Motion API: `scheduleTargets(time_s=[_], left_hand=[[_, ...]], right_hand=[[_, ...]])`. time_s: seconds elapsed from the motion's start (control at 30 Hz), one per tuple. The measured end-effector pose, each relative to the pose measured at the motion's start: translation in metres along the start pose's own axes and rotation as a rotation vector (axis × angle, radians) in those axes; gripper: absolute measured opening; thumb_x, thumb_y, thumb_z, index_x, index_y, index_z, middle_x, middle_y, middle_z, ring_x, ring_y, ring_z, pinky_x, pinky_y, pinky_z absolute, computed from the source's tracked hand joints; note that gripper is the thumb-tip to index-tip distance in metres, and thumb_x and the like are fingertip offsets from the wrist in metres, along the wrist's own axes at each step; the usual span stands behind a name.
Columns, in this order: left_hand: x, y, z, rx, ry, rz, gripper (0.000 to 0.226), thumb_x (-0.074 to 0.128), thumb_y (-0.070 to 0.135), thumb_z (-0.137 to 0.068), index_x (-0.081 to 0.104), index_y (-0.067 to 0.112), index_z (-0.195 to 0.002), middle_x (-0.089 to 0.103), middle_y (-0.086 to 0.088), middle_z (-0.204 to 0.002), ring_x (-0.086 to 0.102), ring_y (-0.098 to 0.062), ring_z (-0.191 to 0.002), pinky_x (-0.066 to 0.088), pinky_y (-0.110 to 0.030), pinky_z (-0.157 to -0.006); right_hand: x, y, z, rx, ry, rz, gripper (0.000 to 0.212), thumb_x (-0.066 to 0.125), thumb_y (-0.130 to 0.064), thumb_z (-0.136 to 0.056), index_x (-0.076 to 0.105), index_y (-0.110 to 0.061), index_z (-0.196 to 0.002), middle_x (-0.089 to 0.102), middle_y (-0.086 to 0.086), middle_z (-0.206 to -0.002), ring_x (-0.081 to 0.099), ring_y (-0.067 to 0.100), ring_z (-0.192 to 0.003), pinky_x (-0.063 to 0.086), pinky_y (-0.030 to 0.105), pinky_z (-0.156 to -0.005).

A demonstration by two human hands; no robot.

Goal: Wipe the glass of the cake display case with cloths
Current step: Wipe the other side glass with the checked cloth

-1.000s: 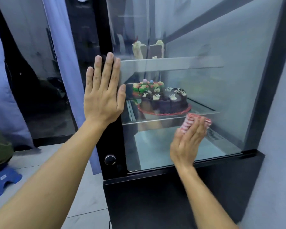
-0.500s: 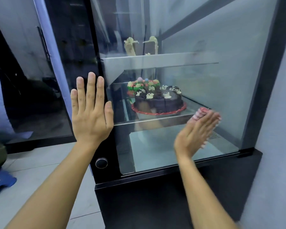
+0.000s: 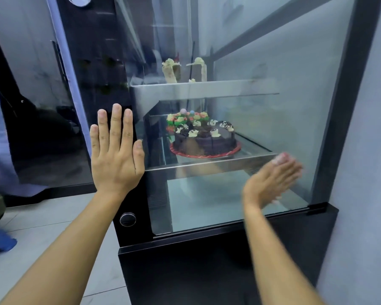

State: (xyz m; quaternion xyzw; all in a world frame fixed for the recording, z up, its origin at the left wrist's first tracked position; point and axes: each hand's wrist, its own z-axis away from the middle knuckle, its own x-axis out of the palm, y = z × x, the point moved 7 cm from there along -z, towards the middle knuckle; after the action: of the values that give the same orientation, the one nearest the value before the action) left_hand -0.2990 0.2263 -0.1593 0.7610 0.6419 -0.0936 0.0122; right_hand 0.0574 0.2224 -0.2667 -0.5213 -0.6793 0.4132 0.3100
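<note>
1. Nearest, two bare forearms reach up from the bottom edge toward the case, whose black base fills the lower middle.
2. On the left, the left hand lies flat with straight fingers on the dark corner post of the case, just left of the glass; its grip is released and holds nothing. Judged from that, it is bracing the body, not wiping.
3. On the right, the right hand is blurred, palm toward the glass, low on the pane near the right frame. A pink-and-white cloth peeks out past the fingertips, so the cloth sits between palm and glass; the fingers look fairly straight, pressing it rather than curling round it, though the blur leaves this uncertain.
4. Step in hand, as I judge it: wiping the lower right of the front glass.
5. Behind the glass, a chocolate cake sits on the middle shelf, with a bright decorated cake behind it and pale cake pieces on the upper shelf.
6. Next move calls for steady pressure, keeping the cloth flat under the palm, and sweeping across panes not yet covered, such as the upper glass.
</note>
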Motion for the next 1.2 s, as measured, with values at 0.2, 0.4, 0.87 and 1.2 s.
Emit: scheduleTargets(time_s=[0.2, 0.4, 0.87, 1.2], left_hand=[[-0.001, -0.002, 0.0, 0.012, -0.024, 0.03, 0.061, 0.023, 0.035, -0.111, 0.008, 0.015, -0.166, 0.008, -0.009, -0.172, 0.008, -0.035, -0.159, 0.005, -0.049, -0.13], [0.001, -0.001, 0.001, 0.002, -0.01, 0.019, 0.062, 0.025, 0.033, -0.11, 0.009, 0.015, -0.167, 0.008, -0.01, -0.172, 0.005, -0.033, -0.159, 0.006, -0.051, -0.13], [0.003, -0.003, 0.002, 0.003, -0.012, 0.03, 0.062, 0.025, 0.034, -0.11, 0.01, 0.014, -0.167, 0.004, -0.007, -0.173, 0.0, -0.03, -0.16, 0.008, -0.053, -0.13], [0.001, 0.0, 0.001, 0.01, 0.0, 0.03, 0.063, 0.024, 0.035, -0.109, 0.01, 0.014, -0.166, 0.008, -0.009, -0.174, 0.0, -0.03, -0.16, 0.006, -0.052, -0.13]], right_hand=[[0.037, -0.122, 0.149, -1.385, -0.368, 0.082, 0.06, 0.039, -0.031, -0.107, 0.017, -0.014, -0.161, 0.0, 0.004, -0.171, -0.001, 0.02, -0.159, 0.0, 0.04, -0.13], [-0.012, -0.026, -0.078, -0.285, 0.02, -0.015, 0.082, 0.003, -0.06, -0.105, 0.016, -0.002, -0.162, 0.012, 0.019, -0.17, 0.006, 0.036, -0.159, 0.001, 0.042, -0.129], [-0.014, -0.03, -0.113, -0.451, -0.025, 0.064, 0.063, 0.023, -0.035, -0.108, 0.012, -0.008, -0.164, 0.008, 0.015, -0.171, 0.004, 0.032, -0.159, 0.002, 0.045, -0.13], [0.029, -0.153, 0.054, -0.903, -0.184, -0.018, 0.063, 0.041, -0.034, -0.104, 0.03, -0.008, -0.16, 0.016, 0.01, -0.17, 0.01, 0.029, -0.159, 0.011, 0.05, -0.129]])
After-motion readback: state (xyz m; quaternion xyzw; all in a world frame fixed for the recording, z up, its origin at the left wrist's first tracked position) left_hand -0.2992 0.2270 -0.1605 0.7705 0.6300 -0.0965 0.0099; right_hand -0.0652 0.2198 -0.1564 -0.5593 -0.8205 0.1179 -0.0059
